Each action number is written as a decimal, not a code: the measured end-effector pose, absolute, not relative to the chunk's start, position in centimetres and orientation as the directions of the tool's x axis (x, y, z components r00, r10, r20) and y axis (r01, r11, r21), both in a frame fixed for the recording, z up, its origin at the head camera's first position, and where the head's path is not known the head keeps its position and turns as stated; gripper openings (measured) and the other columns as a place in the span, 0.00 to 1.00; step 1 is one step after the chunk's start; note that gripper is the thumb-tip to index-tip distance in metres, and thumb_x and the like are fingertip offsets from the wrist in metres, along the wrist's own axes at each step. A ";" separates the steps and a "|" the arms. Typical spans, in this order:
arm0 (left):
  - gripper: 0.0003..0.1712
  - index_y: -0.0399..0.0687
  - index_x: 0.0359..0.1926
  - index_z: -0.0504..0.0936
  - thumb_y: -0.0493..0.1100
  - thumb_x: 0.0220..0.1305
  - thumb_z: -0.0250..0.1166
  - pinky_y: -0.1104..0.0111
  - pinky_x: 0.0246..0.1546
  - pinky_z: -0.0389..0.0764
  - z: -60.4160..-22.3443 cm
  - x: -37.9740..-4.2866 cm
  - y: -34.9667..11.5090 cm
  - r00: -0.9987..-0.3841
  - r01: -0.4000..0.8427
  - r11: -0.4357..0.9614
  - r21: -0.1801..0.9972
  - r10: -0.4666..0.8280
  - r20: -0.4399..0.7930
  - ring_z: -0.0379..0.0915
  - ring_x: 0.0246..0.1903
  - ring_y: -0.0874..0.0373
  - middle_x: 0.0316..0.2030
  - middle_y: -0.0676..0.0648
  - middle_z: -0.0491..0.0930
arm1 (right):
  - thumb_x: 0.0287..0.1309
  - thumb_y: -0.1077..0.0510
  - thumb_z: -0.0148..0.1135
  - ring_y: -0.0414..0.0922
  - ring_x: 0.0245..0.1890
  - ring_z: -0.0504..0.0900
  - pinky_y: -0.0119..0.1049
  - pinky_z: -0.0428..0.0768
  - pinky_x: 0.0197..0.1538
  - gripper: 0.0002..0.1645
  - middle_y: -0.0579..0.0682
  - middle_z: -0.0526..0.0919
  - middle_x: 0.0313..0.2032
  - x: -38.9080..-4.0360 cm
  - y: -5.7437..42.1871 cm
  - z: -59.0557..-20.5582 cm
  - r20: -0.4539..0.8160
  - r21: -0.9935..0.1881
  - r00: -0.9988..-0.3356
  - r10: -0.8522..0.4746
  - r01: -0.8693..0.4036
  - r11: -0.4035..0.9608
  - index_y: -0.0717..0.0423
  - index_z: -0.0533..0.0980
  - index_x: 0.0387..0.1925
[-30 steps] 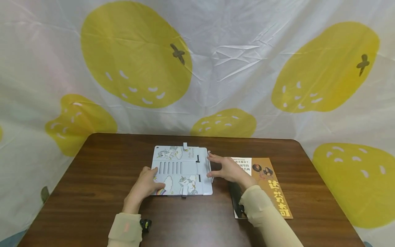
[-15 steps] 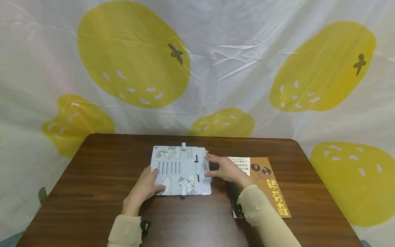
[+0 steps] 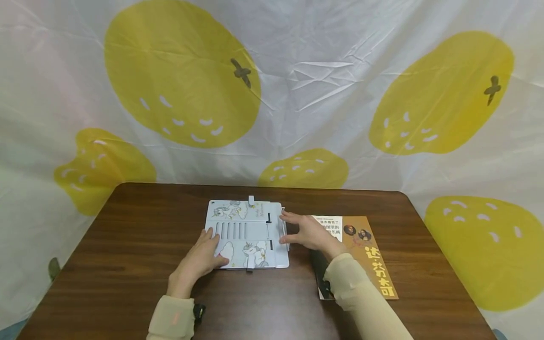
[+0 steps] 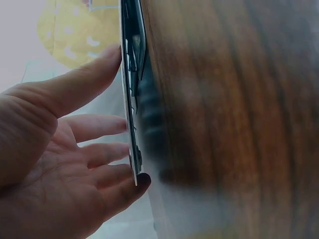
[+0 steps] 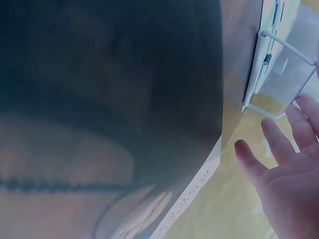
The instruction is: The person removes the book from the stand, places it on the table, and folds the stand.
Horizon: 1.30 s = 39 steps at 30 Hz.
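Observation:
A white book stand with unicorn prints and slots lies flat on the table. My left hand rests on its left edge, thumb and fingertips spread. In the left wrist view the thumb and fingers touch the stand's face, and one fingertip reaches past its edge. My right hand is at the stand's right edge with thumb and forefinger apart. The right wrist view shows a raised white wire frame there, with fingertips at its corner; the thumb is mostly out of that view.
A brown-and-white book with yellow characters lies right of the stand, partly under my right forearm. The brown wooden table ends at the back against a white curtain with yellow fruit prints.
Everything in the head view has shifted slightly left, table and curtain included. Both hands stay at the stand's edges, in nearly the same pose.

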State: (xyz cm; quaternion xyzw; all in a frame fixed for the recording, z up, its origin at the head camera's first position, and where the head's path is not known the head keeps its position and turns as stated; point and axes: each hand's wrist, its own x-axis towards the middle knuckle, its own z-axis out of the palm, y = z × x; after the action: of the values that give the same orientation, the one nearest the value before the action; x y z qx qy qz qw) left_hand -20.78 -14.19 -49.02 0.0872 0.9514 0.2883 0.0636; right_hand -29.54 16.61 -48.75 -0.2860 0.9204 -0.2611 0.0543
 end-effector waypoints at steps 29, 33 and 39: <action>0.42 0.20 0.65 0.63 0.42 0.58 0.71 0.47 0.68 0.49 -49.1 -21.0 -14.4 -0.970 0.105 0.827 0.552 0.207 -0.127 0.39 0.70 0.30 0.69 0.22 0.49 | 0.49 0.42 0.74 0.51 0.68 0.64 0.45 0.63 0.67 0.45 0.53 0.68 0.68 -29.8 14.0 -49.4 0.002 -0.455 -0.786 -0.618 -0.551 0.700 0.58 0.72 0.64; 0.43 0.21 0.65 0.63 0.43 0.59 0.71 0.47 0.69 0.48 -49.2 -21.1 -14.3 -0.969 0.100 0.828 0.551 0.207 -0.136 0.38 0.71 0.31 0.70 0.23 0.48 | 0.48 0.38 0.73 0.55 0.67 0.65 0.46 0.64 0.67 0.45 0.54 0.67 0.68 -29.9 13.4 -49.8 -0.031 -0.388 -0.768 -0.640 -0.581 0.716 0.57 0.73 0.64; 0.42 0.21 0.65 0.63 0.43 0.59 0.71 0.47 0.69 0.48 -49.1 -21.0 -14.3 -0.968 0.099 0.830 0.548 0.207 -0.139 0.38 0.71 0.31 0.69 0.23 0.48 | 0.49 0.37 0.71 0.59 0.67 0.64 0.52 0.64 0.66 0.45 0.56 0.66 0.68 -29.8 12.5 -49.9 -0.077 -0.313 -0.768 -0.636 -0.587 0.747 0.56 0.73 0.64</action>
State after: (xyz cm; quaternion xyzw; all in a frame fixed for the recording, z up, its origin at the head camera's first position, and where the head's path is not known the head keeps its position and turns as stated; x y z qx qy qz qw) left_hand -21.05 -14.32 -49.14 0.0804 0.9517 0.2800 0.0967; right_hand -29.84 12.46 -49.93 -0.3284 0.9303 -0.1366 0.0896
